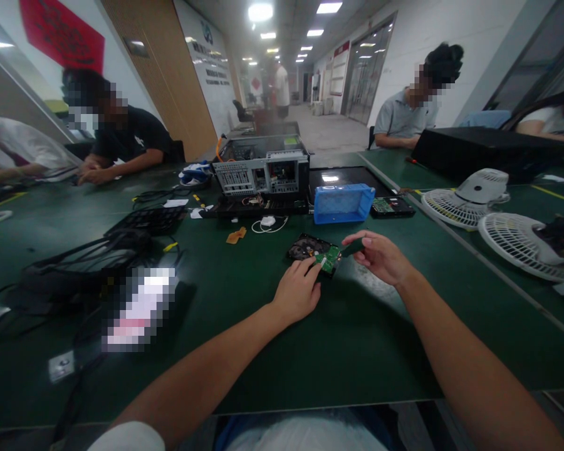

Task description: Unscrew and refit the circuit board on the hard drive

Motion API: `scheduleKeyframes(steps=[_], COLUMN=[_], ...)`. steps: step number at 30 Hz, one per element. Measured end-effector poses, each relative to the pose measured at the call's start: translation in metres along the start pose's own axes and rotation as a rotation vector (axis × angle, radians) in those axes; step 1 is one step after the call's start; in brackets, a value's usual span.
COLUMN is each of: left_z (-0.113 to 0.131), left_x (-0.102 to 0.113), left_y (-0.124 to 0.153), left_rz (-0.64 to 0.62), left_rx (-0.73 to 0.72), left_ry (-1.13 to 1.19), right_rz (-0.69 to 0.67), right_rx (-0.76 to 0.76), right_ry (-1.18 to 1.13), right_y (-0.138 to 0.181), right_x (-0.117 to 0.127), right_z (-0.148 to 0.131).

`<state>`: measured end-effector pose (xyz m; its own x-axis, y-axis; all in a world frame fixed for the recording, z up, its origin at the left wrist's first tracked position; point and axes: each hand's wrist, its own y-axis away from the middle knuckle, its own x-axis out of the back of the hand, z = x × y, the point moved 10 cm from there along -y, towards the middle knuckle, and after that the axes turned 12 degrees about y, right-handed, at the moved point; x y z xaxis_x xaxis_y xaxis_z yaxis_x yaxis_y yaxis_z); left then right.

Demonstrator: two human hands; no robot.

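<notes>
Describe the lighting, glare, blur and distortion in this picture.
Head view: ceiling panels light the room evenly, casting soft shadows under both hands; glare patch on the glossy black panel behind the blue plastic bin; wide-angle bending stretches the forearms and green table edge; the far corridor is hazy; the green circuit board stays fairly sharp.
</notes>
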<state>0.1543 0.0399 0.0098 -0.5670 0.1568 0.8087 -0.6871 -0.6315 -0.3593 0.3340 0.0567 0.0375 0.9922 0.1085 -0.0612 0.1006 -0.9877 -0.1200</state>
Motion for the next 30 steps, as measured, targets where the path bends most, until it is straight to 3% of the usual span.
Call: scheduleKeyframes(steps=[8,13,19,30], left_z=[-0.001,-0.003,-0.001,-0.001], left_x=[-0.001,-0.002,-0.001,-0.002], left_y=[0.001,0.000,0.000,0.001], left_rz=[0.012,0.020,0.004,0.019], left_rx=[-0.005,0.002,0.003,-0.006], left_ry=[0.002,0.001,0.009,0.003], right_rz=[-0.076,-0.013,-0.086,-0.091], right_rx=[-0.034,-0.015,-0.026,-0.084], right_ry=[-0.049,-0.038,-0.001,-0.076], right_y=[0.002,0.003,0.004,0.002], right_x=[-0.017,-0.013,-0.019,-0.017], right_z=[0.002,-0.004,-0.001,0.002])
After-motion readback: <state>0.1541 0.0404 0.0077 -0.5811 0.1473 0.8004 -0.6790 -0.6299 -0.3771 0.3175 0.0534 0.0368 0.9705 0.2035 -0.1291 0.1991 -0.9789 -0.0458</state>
